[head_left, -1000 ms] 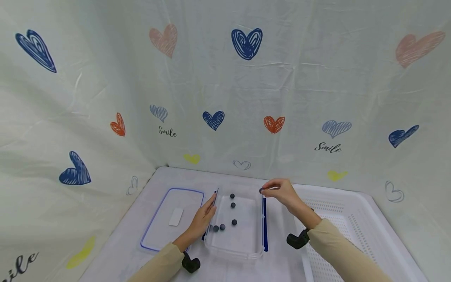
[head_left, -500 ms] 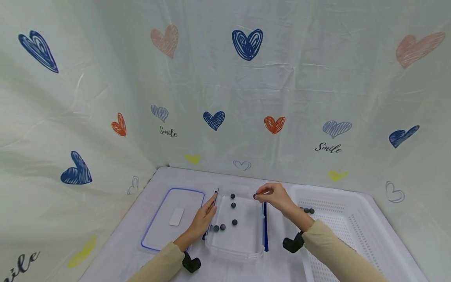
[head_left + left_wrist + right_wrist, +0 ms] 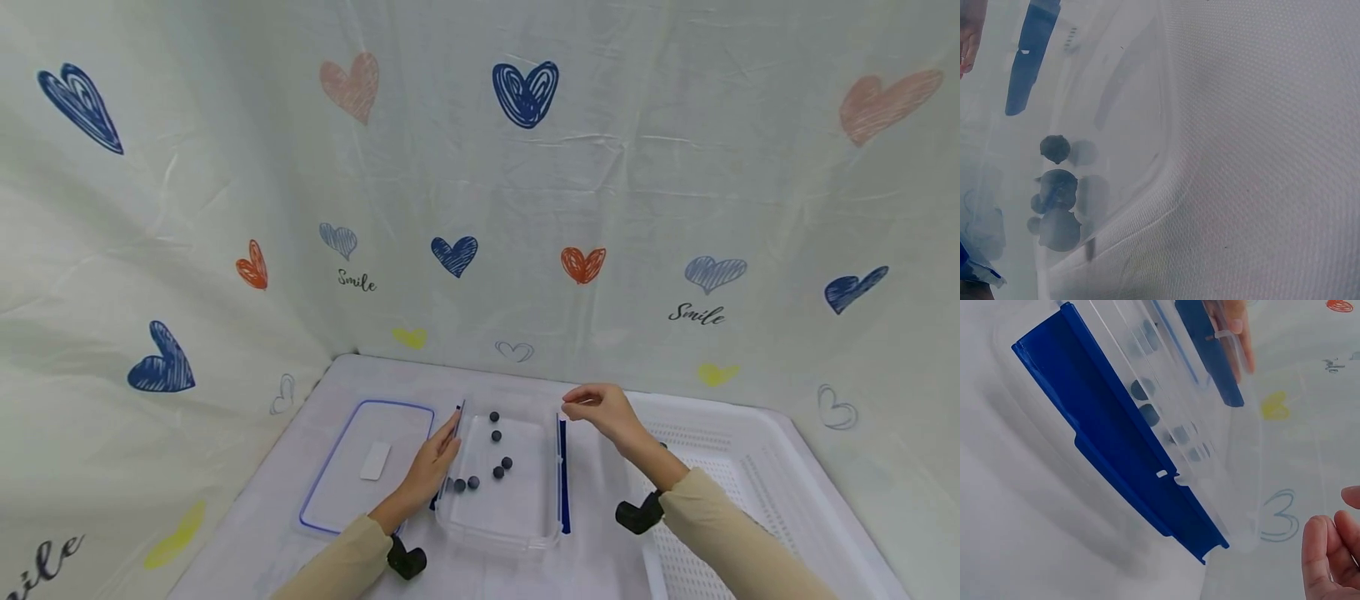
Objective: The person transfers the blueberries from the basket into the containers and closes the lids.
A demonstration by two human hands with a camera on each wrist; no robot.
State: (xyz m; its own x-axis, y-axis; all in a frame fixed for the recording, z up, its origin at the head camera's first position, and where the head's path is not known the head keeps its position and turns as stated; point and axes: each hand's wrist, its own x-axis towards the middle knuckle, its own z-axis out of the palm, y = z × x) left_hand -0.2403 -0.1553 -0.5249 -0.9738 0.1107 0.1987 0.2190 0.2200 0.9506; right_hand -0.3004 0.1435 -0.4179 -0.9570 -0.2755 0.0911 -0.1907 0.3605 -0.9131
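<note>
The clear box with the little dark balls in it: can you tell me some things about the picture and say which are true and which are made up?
1. The clear box has six dark balls in it. True.
2. The right hand is pinching a ball. False: its fingertips hold nothing.
3. The left hand rests on the box's left side. True.
4. The lid is snapped onto the box. False: it lies flat to the left.
5. The white basket sits right of the box. True.

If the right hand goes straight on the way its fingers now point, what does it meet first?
The right hand points left, just above the clear box. Its first contact would probably be the box's right rim with the blue clasp, though its height over that rim is unclear.
</note>
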